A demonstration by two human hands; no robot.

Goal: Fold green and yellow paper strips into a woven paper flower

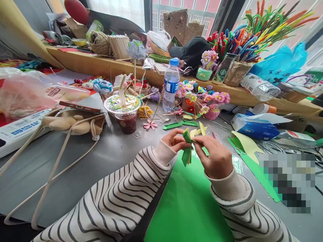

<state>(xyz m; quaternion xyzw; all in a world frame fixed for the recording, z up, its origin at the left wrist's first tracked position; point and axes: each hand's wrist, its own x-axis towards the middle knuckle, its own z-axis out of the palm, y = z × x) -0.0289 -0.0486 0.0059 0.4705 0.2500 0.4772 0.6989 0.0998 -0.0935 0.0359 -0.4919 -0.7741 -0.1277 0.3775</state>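
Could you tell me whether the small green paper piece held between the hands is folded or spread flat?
Folded: the green paper piece shows stacked pleats, pinched between left hand and right hand.

The green sheet (186, 201) runs off the bottom edge, and both striped sleeves (118, 201) get cut there too. A pixelated block (287, 181) covers whatever's on the counter (75, 174) at the right. The folded paper piece (187, 148) is partly hidden by fingers (202, 148), so its shape is hard to tell. Bottle (172, 84) label is too small to read.
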